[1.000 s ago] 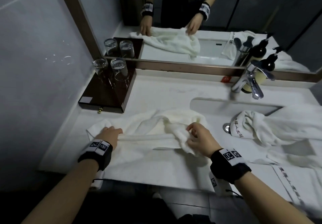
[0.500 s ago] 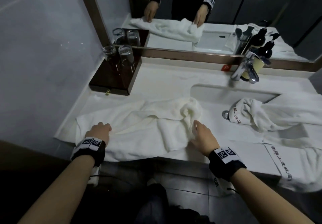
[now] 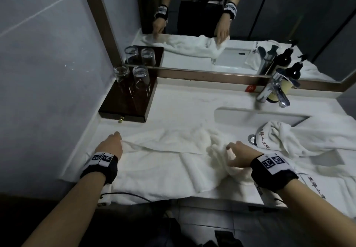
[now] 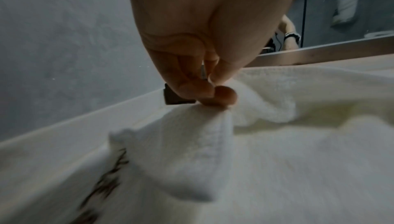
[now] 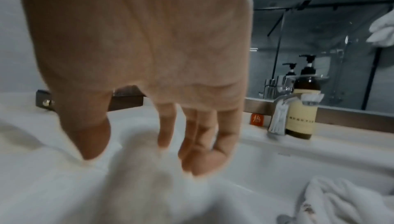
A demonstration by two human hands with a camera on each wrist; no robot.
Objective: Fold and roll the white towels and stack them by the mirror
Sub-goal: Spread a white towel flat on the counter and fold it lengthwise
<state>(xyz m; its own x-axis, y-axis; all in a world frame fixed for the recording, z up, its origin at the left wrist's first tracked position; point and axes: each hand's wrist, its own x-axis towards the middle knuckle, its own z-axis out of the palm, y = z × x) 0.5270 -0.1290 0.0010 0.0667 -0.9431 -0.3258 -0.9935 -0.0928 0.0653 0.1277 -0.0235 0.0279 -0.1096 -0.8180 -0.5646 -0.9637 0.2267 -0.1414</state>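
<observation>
A white towel lies spread across the counter, its right end bunched up. My left hand is at the towel's far left edge; in the left wrist view its fingertips pinch a raised fold of the towel. My right hand sits on the bunched end, with a fold of towel between thumb and fingers. A second towel with printed lettering lies crumpled over the sink's right side. The mirror stands along the back of the counter.
A dark wooden tray with two upturned glasses sits at the back left against the wall. A chrome faucet and a soap bottle stand behind the sink. A small orange tag sits by the mirror frame.
The fold both hands gripped has been laid down and the towel now lies flatter. My left hand moved forward to the far left edge; my right hand went to the bunched end.
</observation>
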